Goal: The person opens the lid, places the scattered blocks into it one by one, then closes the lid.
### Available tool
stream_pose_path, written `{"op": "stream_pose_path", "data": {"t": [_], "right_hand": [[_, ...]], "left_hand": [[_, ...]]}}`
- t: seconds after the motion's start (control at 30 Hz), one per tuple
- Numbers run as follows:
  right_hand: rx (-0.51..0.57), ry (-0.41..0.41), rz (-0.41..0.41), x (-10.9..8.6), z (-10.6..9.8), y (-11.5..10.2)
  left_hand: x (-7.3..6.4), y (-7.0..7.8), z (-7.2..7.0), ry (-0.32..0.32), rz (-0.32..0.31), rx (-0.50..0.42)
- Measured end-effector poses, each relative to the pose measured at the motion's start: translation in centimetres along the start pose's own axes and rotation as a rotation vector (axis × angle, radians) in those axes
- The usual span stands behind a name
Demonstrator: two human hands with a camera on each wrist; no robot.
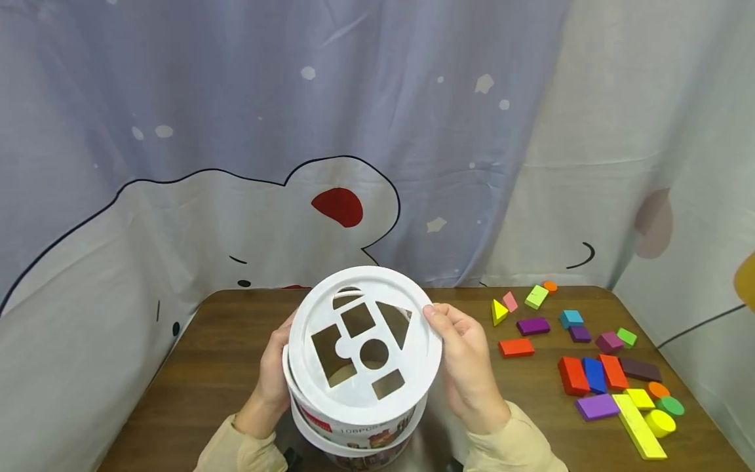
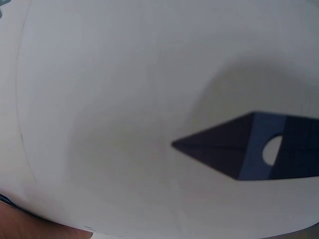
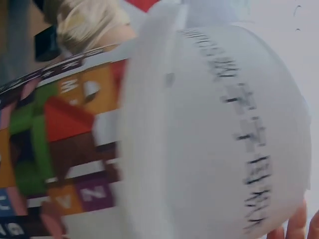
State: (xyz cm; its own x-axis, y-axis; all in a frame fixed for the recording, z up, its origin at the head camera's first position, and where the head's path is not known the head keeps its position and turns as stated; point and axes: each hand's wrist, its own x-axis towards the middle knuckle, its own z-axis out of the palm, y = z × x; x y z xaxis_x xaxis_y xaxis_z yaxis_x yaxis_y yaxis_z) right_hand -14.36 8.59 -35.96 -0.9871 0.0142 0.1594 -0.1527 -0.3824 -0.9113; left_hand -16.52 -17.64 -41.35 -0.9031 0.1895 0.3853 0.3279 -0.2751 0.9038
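A white bucket with printed sides stands tilted toward me, topped by a white lid with cut-out shapes. Below it is a second white rim over more printed wall; whether that is another bucket I cannot tell. My left hand holds the bucket's left side, its fingers mostly hidden. At the right, my right hand grips the lidded edge, thumb on top of the lid. White wall fills the left wrist view. The right wrist view shows white wall with black characters beside the colourful print.
Coloured wooden blocks lie across the right of the brown table, among them a long yellow block, a red block and a purple block. A patterned curtain hangs behind the table. A dark pointed strip crosses the left wrist view.
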Motion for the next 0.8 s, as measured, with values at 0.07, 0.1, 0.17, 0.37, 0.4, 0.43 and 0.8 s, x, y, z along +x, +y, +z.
{"op": "stream_pose_path", "data": {"t": [0.07,0.1,0.17,0.37,0.4,0.43,0.8], "right_hand": [[0.036,-0.013,0.015,-0.1,-0.3,-0.6],[0.05,-0.018,0.017,-0.1,-0.6,-0.9],[0.073,-0.021,0.015,0.1,-1.2,-1.5],[0.134,0.008,-0.037,1.1,-3.9,-3.0],[0.149,0.02,-0.046,1.3,-4.5,-3.2],[0.16,0.04,-0.053,1.6,-5.0,-3.4],[0.308,0.123,-0.1,3.7,-9.9,-2.9]], "left_hand": [[0.2,-0.2,-0.1,-0.036,-0.018,-0.031],[0.2,-0.4,-0.3,-0.053,-0.028,-0.035],[0.3,-0.5,-0.4,-0.072,-0.034,-0.047],[0.2,-1.7,-1.6,-0.095,-0.051,-0.044],[0.2,-2.0,-1.9,-0.099,-0.054,-0.047],[0.1,-2.3,-2.2,-0.101,-0.055,-0.051],[0.2,-2.8,-2.4,-0.128,-0.031,-0.064]]}}
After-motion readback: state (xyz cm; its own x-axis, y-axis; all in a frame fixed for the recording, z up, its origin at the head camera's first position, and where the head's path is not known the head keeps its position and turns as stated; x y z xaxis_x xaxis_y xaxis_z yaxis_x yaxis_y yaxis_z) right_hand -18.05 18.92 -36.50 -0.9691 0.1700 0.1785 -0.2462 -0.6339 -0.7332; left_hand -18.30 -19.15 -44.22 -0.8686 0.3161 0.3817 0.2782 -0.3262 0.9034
